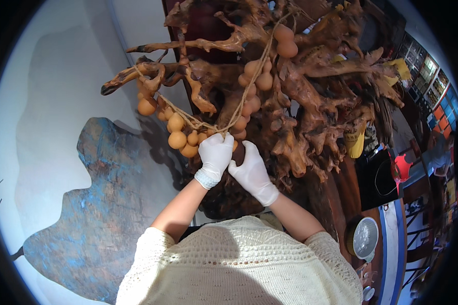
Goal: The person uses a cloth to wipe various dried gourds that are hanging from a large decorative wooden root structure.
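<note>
Both my hands wear white gloves. My left hand (pixel 216 154) pinches the twisted twine rope (pixel 238 108) at its lowest bend. Close on its right, my right hand (pixel 252 167) has thumb and forefinger apart, with nothing seen between them. Small orange-brown gourds (pixel 176 140) hang along the rope on both sides, and more gourds (pixel 264 81) cluster up its right strand. A two-lobed gourd (pixel 286 41) hangs near the top. The rope is draped over a large root-wood carving (pixel 301 91) with many polished branches. Some gourds are hidden behind my left hand.
Branch ends (pixel 114 82) of the root wood jut left towards a pale wall (pixel 57 95) with a blue-brown leaf-shaped panel (pixel 103 213). At right are a yellow tag (pixel 355 143) bearing writing, a red object (pixel 403 167), a round metal-rimmed bowl (pixel 365 238) and distant shelves.
</note>
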The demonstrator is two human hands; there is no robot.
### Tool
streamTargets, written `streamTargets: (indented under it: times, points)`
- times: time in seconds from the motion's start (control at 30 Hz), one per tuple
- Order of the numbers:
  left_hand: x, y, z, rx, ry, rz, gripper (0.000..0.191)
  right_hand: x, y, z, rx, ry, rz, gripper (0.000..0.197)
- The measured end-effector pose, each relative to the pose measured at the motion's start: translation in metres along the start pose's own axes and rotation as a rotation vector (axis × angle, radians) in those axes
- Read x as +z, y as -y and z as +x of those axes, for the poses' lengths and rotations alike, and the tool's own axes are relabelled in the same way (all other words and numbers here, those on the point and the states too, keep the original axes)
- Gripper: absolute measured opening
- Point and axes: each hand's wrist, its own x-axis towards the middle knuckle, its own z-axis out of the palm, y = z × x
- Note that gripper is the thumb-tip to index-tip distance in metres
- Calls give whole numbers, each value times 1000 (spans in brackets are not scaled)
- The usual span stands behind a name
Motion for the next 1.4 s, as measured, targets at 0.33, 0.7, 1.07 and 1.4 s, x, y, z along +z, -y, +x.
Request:
streamTargets:
  times: [0.33, 0.7, 1.07, 1.4]
  points:
    - [-28, -3, 17, -375, 636, -468, 34, 1, 1, 3, 50, -33, 216, 44]
    - [-19, 1, 3, -70, 575, -717, 27, 15, -37, -2, 808, 336, 1339, 29]
    - [-30, 8, -3, -419, 519, -825, 35, 11, -50, -6, 942, 406, 1503, 34]
    - [-67, 18, 2, -479, 561, -962, 26, 27, -87, -6, 871, -32, 1800, 27]
